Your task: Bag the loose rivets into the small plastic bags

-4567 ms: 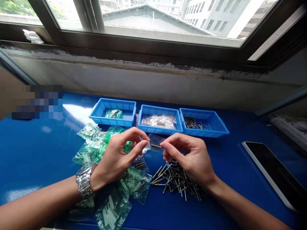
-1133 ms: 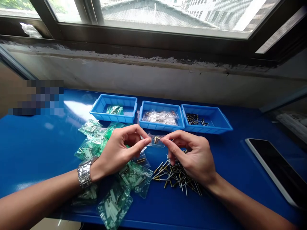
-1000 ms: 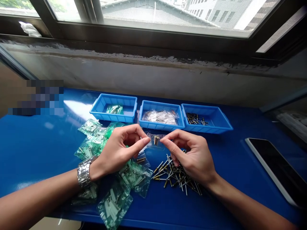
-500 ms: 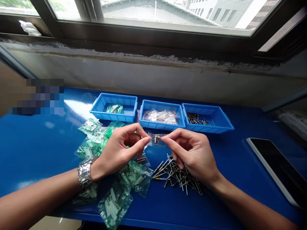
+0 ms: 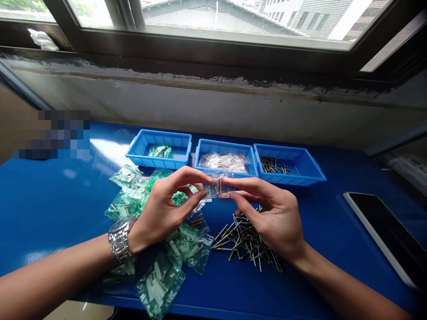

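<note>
A small clear plastic bag (image 5: 211,188) with a few brass-coloured screws (image 5: 219,185) in it is held up between my two hands. My left hand (image 5: 173,195), with a metal watch (image 5: 120,240) on its wrist, grips the bag's left side between thumb and fingers. At the right side, my right hand (image 5: 270,211) holds the same bag with thumb and forefinger. Beneath my right hand lies a loose pile of rivets (image 5: 240,238). Green-tinted bags of parts (image 5: 155,286) spread below and beside my left hand.
Behind my hands stand three blue trays: the left tray (image 5: 133,153) holds a green bag, the middle tray (image 5: 200,171) clear bags, the right tray (image 5: 307,164) loose dark rivets. A phone (image 5: 383,235) lies at the right. A window (image 5: 233,22) is beyond the table.
The bag has been raised slightly and turned, so the screws now stand more upright. My fingers have spread from tight pinches to a wider hold along the bag's sides.
</note>
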Tool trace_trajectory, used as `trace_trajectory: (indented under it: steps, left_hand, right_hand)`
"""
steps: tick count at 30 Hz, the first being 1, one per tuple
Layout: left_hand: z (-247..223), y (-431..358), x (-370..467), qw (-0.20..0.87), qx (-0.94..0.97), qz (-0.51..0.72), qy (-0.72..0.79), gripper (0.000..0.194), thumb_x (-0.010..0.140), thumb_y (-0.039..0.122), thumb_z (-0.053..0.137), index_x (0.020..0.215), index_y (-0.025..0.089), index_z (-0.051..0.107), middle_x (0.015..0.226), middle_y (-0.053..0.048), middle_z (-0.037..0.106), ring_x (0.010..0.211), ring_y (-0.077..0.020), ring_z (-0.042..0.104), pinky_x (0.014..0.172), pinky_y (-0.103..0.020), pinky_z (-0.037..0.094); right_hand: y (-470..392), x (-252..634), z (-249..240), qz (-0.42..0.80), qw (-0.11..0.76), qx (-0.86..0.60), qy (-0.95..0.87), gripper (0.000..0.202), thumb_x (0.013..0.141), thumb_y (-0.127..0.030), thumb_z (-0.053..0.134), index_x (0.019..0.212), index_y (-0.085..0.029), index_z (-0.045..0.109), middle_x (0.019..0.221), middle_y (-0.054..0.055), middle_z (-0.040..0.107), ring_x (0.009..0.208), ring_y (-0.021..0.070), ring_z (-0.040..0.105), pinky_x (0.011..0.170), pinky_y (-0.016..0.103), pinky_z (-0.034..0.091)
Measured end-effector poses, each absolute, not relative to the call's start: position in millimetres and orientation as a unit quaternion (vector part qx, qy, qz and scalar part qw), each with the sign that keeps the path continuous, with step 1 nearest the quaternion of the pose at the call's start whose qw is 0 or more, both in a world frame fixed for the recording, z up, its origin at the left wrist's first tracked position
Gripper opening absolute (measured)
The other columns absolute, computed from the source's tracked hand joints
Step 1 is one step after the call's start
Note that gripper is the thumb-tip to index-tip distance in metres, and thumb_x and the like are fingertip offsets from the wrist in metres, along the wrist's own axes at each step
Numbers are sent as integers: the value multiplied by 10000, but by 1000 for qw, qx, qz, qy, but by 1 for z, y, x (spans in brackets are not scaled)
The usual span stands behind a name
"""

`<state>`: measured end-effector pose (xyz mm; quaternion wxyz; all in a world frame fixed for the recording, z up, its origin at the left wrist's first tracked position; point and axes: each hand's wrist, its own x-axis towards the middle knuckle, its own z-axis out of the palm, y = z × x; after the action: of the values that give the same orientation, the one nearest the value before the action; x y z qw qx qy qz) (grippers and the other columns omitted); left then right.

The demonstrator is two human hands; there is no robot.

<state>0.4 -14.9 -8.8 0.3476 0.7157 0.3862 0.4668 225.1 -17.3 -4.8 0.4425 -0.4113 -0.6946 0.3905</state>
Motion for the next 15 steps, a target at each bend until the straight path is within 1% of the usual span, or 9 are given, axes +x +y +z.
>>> trace_trajectory:
  steps: [2,4,6,8,10,12,15]
  left_hand:
    - [-9,-15,0,345,716,469,386,201,945,158,700,1135,212,667,1112,-36,732,1005,-153,725,796,-249,637]
    - [-8,-15,0,352,715,469,380,130,942,178,707,1068,198,681,1030,-29,737,926,-141,729,762,-238,625]
    - [-7,-15,0,388,707,458,373,31,948,195,699,967,180,680,873,-7,724,761,-113,716,658,-207,600]
    - [-6,-16,1,435,695,437,370,68,957,202,683,901,167,664,747,18,683,614,-82,662,554,-174,550]
    - [-5,-16,1,461,684,428,369,95,973,217,659,895,163,653,677,34,638,548,-63,604,507,-153,498]
    - [-6,-17,1,464,673,441,371,111,1000,245,617,926,167,643,643,42,595,542,-58,561,496,-147,459]
    - [-8,-17,0,457,655,473,372,101,1028,259,559,1006,181,619,659,40,571,569,-67,539,506,-158,442]
  right_hand:
    - [-16,225,-5,388,446,-409,-695,278,936,-174,715,1198,-265,747,1126,29,775,921,194,784,719,279,669]
    - [-15,225,-4,404,442,-403,-692,208,938,-177,714,1123,-252,771,1000,15,790,801,160,780,679,255,655]
    - [-15,224,-3,433,427,-398,-687,113,930,-179,723,1009,-235,782,806,-16,768,621,113,726,582,217,613]
    - [-16,224,-1,459,408,-400,-681,42,910,-183,746,911,-220,766,693,-37,718,540,86,662,531,191,566]
    - [-15,224,0,481,395,-403,-671,55,907,-207,754,853,-204,742,685,-30,698,559,82,643,543,182,549]
    - [-12,226,0,518,390,-403,-645,121,930,-262,734,832,-192,722,694,-17,695,565,84,632,542,185,545]
    - [-3,231,-4,587,417,-400,-566,148,955,-322,709,883,-194,716,719,4,725,571,102,660,500,183,541]
